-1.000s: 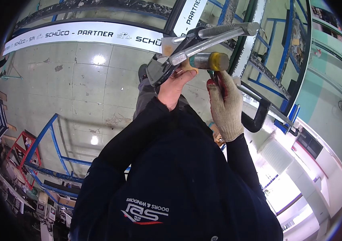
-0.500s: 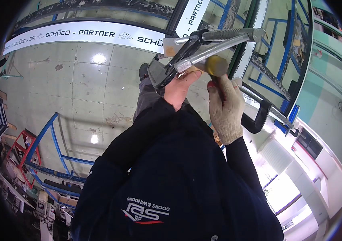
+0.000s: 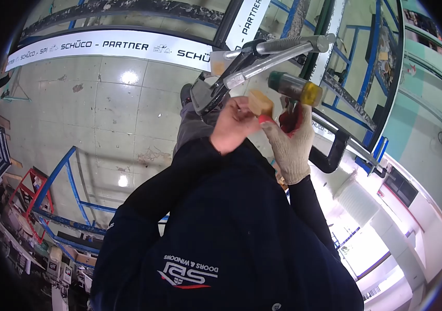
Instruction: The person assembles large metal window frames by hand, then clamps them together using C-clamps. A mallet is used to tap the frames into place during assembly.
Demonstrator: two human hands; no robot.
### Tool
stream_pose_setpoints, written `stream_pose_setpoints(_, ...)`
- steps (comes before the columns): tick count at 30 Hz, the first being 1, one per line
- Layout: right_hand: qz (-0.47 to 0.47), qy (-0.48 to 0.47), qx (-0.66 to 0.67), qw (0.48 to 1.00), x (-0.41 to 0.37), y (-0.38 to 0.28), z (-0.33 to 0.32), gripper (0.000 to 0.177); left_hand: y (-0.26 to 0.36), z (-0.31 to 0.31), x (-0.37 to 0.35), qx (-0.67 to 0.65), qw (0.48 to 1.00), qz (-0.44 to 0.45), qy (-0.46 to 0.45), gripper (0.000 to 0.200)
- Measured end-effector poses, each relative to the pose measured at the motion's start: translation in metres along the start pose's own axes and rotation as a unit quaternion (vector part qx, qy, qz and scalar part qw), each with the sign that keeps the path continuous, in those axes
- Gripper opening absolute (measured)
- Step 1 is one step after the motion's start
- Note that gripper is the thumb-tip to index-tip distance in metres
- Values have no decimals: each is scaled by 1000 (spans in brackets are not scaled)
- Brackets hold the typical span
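Note:
My bare left hand (image 3: 233, 127) has its fingers bent around the near side of a small wooden block (image 3: 261, 103); motion blur softens the grip. My right hand (image 3: 291, 147), in a cream knit glove with red on the fingers, is closed on a mallet (image 3: 294, 88). The mallet head has a green face at one end and a yellow one at the other. Its handle is mostly hidden in the glove. The right thumb tip touches the block's lower end. Just beyond my left hand, a screw clamp (image 3: 249, 59) is fixed at the dark frame's corner.
A dark frame with printed white protective film (image 3: 104, 45) spans the top, resting over blue stands (image 3: 355, 57). A second clamp (image 3: 332, 155) sits to the right of my glove. Another blue stand (image 3: 70, 176) and a red one (image 3: 31, 192) are at left on the tiled floor (image 3: 114, 103).
My left hand has drawn back from the clamp, and the wooden block now shows between my hands. The mallet head has turned and shifted right, exposing its green end.

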State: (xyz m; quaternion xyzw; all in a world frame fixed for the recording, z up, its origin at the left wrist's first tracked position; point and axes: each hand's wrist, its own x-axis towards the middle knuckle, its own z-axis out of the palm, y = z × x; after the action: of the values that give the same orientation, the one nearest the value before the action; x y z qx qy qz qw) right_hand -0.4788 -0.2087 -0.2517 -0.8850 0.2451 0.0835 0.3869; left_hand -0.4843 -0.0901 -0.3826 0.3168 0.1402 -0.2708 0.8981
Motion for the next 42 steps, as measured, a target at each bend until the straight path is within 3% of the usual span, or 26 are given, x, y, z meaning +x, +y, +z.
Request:
stream_pose_setpoints(1, -27, 15, -3, 1000, 3, 11, 3, 56, 4, 5, -7, 40, 996, -61, -41, 67)
stream_pose_setpoints(4, -26, 6, 14, 1000, 10, 34, 4, 64, -5, 15, -10, 49, 997, -37, -56, 60)
stream_pose_setpoints(7, 0, -10, 38, 999, 5, 26, -5, 60, 3, -14, -1, 25, 992, -108, -61, 61)
stream_pose_setpoints(8, 6, -5, 59, 998, 3, 28, -7, 59, 0, -27, 7, 27, 988, -145, 43, 54)
stream_pose_setpoints(10, 7, 1, 37, 999, 3, 31, -11, 57, -4, -41, 30, 48, 977, -112, 173, 48)
stream_pose_setpoints(12, 21, -5, 33, 999, 3, 27, -17, 57, 6, -28, 43, 38, 980, -20, 192, 42)
stream_pose_setpoints(16, 6, -8, 34, 999, -2, 26, -16, 59, -1, -24, 65, -43, 970, 22, 240, 30)
stream_pose_setpoints(26, -11, 3, 84, 996, -7, 39, -3, 50, -5, -36, 69, 21, 975, 15, 219, 29)
stream_pose_setpoints(35, -27, 12, 94, 995, -9, 42, -5, 48, -17, -33, 75, -16, 964, 32, 263, 22)
stream_pose_setpoints(38, 0, -3, 137, 991, -6, 45, -5, 49, -16, -45, 68, 47, 982, -44, 177, 24)
stream_pose_setpoints(39, 22, -14, 158, 987, -5, 42, -6, 49, -18, -48, 64, 97, 974, -124, 160, 32)
stream_pose_setpoints(42, 15, -29, 195, 980, 1, 52, -1, 51, -4, -40, 20, -140, 947, -288, -16, 44)
